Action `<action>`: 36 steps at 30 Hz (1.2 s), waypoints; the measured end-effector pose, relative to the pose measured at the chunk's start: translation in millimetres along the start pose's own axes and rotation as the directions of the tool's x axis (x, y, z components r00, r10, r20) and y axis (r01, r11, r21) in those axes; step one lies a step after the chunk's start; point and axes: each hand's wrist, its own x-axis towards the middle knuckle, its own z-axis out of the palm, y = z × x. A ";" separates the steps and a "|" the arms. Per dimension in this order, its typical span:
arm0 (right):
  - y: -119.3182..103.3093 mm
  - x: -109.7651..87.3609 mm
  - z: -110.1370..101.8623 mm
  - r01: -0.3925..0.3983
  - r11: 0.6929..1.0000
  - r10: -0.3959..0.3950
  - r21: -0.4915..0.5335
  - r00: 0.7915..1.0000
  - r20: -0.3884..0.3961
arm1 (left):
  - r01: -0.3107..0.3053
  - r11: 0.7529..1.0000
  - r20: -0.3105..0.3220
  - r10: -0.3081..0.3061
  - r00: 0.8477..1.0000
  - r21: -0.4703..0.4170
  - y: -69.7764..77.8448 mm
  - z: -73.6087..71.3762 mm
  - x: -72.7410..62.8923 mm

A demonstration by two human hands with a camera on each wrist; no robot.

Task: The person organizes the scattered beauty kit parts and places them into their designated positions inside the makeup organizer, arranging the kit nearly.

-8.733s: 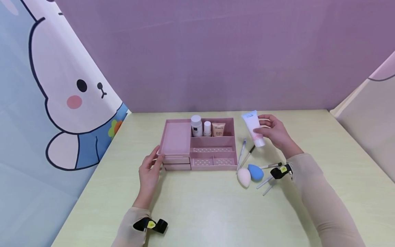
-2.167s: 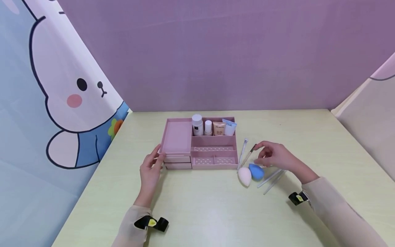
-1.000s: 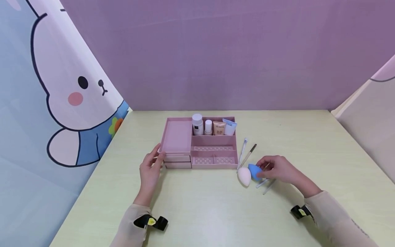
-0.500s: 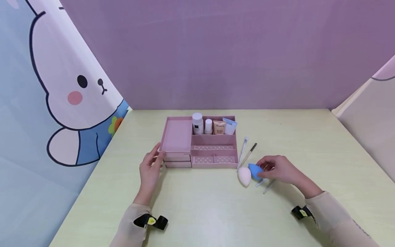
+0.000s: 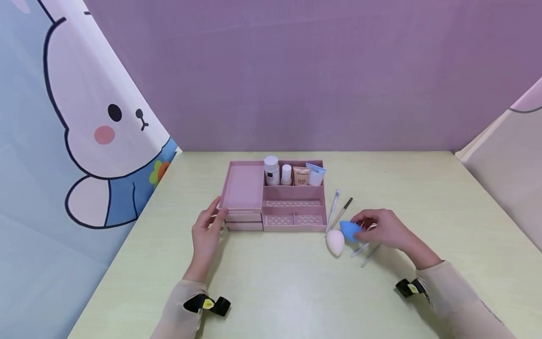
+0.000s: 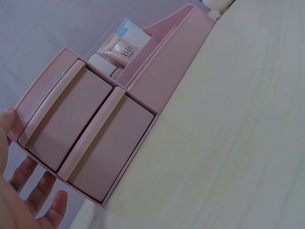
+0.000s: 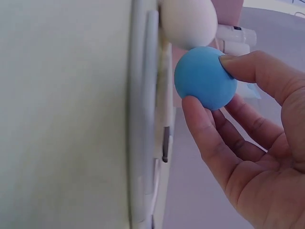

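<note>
My right hand pinches a blue makeup sponge between thumb and fingers. In the right wrist view the sponge appears raised off the table, near a pale pink makeup sponge. Thin makeup brushes lie under and beside that hand, partly hidden by it. On the left, my left hand rests against the front left corner of a pink cosmetics organizer. Its thumb touches the upper edge, and the other fingers are relaxed along the side, as the left wrist view shows.
In the organizer's back compartment stand a white bottle, a small white-capped bottle, a BB cream tube and a light blue tube. Two more brushes lie right of the organizer. A purple backdrop rises behind the table.
The light blue tube went from my right hand into the organizer. My right hand then moved to the blue sponge, took hold of it and raised it slightly. My left hand stays put.
</note>
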 end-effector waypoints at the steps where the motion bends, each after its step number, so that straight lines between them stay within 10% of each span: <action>1: -1.2 0.6 -1.1 -0.006 1.000 0.006 0.005 1.000 -0.001 | 0.001 1.000 0.001 -0.001 1.000 0.006 -0.1 0.3 -0.1; 25: -28.9 23.2 -7.6 0.046 0.998 -0.046 0.036 0.999 0.000 | 0.013 1.000 0.016 -0.013 1.000 0.003 14.5 -0.3 -5.0; 36: -34.5 34.6 -2.0 0.086 0.993 -0.088 0.077 0.996 0.016 | 0.015 1.000 0.011 -0.015 1.000 0.004 -1.5 0.8 0.1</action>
